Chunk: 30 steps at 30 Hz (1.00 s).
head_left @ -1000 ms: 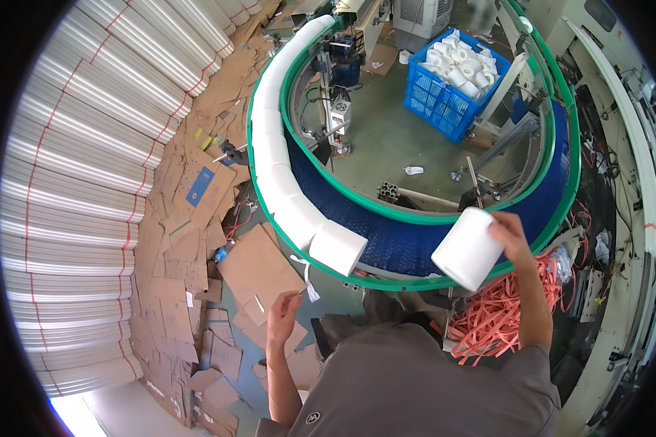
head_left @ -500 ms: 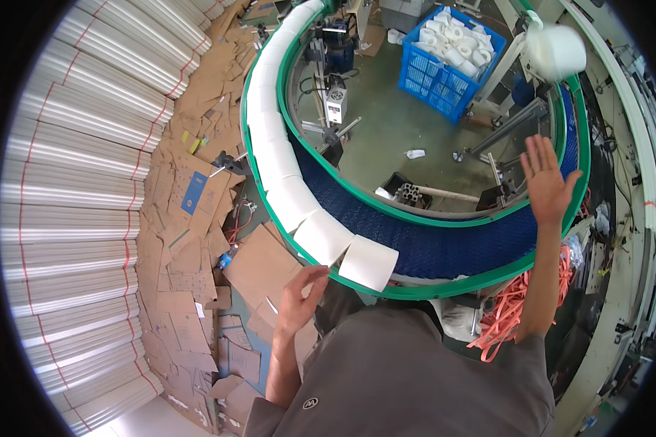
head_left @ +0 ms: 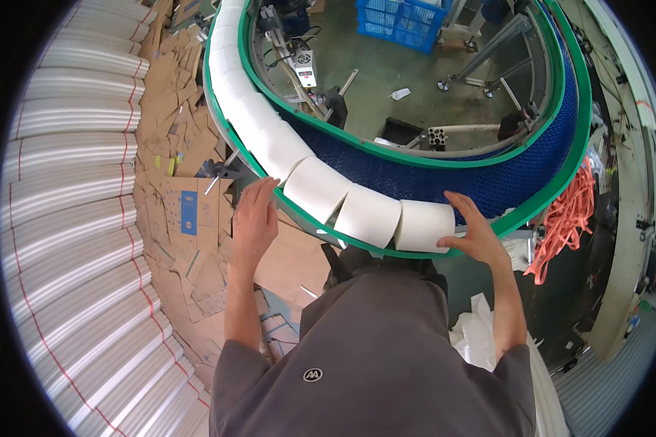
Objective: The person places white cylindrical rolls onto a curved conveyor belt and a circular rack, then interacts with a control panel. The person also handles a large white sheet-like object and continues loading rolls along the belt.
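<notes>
A row of white paper rolls (head_left: 316,189) lies end to end along the curved conveyor's blue belt (head_left: 386,169). At the front of the row, the lead roll (head_left: 424,225) lies on its side. My right hand (head_left: 481,237) is at its right end, thumb and fingers spread around that end; the thumb appears to touch the paper. By the outer green rail (head_left: 233,138), my left hand (head_left: 255,222) is beside the row, fingers stretched out and nothing in it.
Flattened cardboard (head_left: 186,273) covers the floor at left, beside tall stacks of white bundled tubes (head_left: 73,193). Orange strapping (head_left: 565,218) lies in a tangle at right. A blue crate (head_left: 397,23) stands inside the conveyor's curve.
My right hand has come from above the right-hand belt down to the lead roll. The row has advanced rightward. My view has shifted, and the blurred roll at upper right is out of sight.
</notes>
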{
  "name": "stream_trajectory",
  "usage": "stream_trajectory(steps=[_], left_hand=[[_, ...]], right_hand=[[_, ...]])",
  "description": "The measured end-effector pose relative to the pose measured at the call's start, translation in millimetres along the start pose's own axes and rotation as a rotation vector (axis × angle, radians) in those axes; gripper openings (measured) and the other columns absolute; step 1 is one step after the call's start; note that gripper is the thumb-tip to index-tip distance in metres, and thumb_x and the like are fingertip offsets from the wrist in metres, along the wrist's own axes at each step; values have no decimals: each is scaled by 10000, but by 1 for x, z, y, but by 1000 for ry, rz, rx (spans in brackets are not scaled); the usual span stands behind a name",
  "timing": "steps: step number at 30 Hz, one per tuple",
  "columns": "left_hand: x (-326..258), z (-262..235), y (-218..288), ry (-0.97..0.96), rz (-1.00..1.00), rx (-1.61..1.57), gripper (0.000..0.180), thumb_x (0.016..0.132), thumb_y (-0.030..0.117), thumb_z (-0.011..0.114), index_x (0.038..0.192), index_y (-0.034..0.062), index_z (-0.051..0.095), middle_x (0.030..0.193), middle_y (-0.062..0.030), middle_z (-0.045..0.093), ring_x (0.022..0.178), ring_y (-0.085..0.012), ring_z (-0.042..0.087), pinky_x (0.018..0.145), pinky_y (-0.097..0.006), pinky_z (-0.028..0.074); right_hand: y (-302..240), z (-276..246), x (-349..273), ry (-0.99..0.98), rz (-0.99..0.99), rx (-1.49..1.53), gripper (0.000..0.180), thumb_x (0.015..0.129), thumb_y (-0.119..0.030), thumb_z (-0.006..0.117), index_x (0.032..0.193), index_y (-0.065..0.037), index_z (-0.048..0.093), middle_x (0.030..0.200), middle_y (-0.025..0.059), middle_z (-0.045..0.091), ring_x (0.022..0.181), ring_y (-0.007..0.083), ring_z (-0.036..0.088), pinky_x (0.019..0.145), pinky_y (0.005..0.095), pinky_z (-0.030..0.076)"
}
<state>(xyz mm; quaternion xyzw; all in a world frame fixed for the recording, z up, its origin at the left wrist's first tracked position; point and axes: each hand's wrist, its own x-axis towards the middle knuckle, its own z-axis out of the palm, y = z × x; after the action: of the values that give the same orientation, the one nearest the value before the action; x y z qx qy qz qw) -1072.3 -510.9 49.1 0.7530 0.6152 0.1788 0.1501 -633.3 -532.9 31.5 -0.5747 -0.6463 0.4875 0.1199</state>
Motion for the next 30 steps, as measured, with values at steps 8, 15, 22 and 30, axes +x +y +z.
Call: stream_trajectory(steps=[8,15,22,30], left_hand=[[66,18,1,-441,550,36,850,662,174,851,1422,89,479,1469,-138,488,1401,-320,418,1209,-457,294],[102,52,12,-701,752,169,973,501,314,922,1352,69,518,1278,-146,584,1224,-340,533,1099,-430,400],[102,56,26,-712,657,30,877,494,317,886,1275,72,572,1184,-124,614,1127,-333,564,1013,-423,450],[110,43,23,-846,347,-344,947,474,284,908,1336,110,556,1274,-100,611,1192,-316,564,1050,-410,455]], right_hand=[[-39,31,13,-9,-243,-570,1156,490,-427,929,1474,-93,424,1493,151,446,1413,346,381,1172,560,279],[-30,34,29,4,-224,-537,938,531,-383,892,1337,-92,512,1120,134,632,1051,352,612,919,455,487],[-25,33,21,106,-298,-547,872,549,-424,868,1287,-91,545,1060,130,634,1001,348,618,875,439,496],[-10,0,10,52,-186,-404,853,578,-433,839,1307,-102,547,1127,154,632,1091,352,602,906,440,495]])
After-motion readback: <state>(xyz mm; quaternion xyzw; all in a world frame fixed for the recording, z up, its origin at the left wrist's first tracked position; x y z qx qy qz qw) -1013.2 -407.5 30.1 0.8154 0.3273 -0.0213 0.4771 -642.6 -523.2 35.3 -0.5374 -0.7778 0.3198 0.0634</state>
